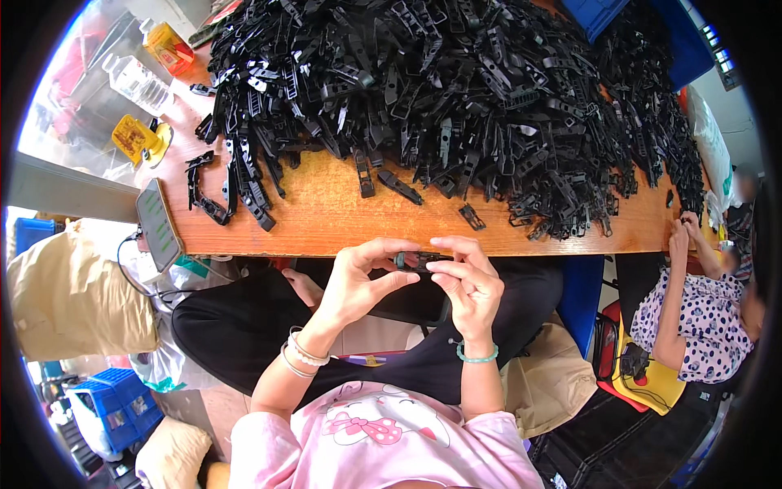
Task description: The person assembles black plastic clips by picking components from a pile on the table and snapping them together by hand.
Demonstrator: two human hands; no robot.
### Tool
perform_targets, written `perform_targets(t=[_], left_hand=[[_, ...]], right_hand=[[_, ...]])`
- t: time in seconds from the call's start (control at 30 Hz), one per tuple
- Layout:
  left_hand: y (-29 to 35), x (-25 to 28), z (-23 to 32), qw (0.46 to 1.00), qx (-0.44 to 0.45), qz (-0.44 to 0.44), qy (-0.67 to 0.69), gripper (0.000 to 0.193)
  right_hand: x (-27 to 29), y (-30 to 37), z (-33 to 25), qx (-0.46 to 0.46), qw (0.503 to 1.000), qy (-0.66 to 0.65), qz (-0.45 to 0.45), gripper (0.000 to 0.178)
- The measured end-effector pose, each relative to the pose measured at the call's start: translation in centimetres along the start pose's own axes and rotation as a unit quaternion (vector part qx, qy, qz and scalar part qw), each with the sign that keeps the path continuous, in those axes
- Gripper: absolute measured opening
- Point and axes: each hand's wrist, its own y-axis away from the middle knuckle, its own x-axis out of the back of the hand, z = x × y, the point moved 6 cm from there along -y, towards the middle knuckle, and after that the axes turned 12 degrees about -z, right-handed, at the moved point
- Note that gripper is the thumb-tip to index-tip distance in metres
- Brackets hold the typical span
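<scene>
Between my two hands, just off the table's front edge, is a small black plastic part [417,261] with a greenish piece at its left end. My left hand [363,275] pinches that left end between thumb and fingers. On the other end, the fingertips of my right hand [467,281] are closed. My fingers hide much of its shape. Beyond my hands a large heap of black plastic parts [391,90] covers the wooden table [318,216]. A few loose black pieces [471,217] lie apart from the heap near the front edge.
A phone [160,226] leans at the table's left edge. Behind it are a yellow holder [138,140], a clear bottle [137,81] and an orange-labelled bottle [167,47]. At the right sits another person [692,318] in a spotted top. A blue crate [116,409] stands at lower left.
</scene>
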Motion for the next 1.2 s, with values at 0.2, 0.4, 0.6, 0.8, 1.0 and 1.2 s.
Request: perform_targets(t=[0.2, 0.4, 0.6, 0.8, 1.0, 1.2], left_hand=[[-0.1, -0.6, 1.8, 0.992, -0.033, -0.015, -0.121, 0.036], [0.4, 0.1, 0.4, 0.999, -0.005, 0.002, 0.041, 0.035], [-1.7, 2.3, 1.4, 0.983, 0.000, 0.103, -0.148, 0.026], [-3.0, 5.2, 3.7, 0.768, -0.074, 0.312, -0.555, 0.027], [0.5, 5.2, 3.2, 0.904, -0.053, 0.273, -0.325, 0.022], [2.0, 2.5, 5.8, 0.949, -0.081, 0.094, -0.291, 0.026]], right_hand=[[-0.8, -0.7, -0.7, 0.078, 0.996, -0.027, -0.030, 0.011], [-1.6, -0.8, -0.3, 0.010, 0.996, -0.072, -0.056, 0.016], [-0.2, 0.9, 0.5, -0.029, 0.991, -0.106, 0.075, 0.015], [-1.1, 0.8, 1.2, -0.041, 0.969, -0.224, 0.093, 0.016], [-1.0, 0.8, 2.7, -0.087, 0.953, -0.280, 0.080, 0.015], [-2.9, 0.0, 2.0, -0.134, 0.940, -0.306, 0.063, 0.012]])
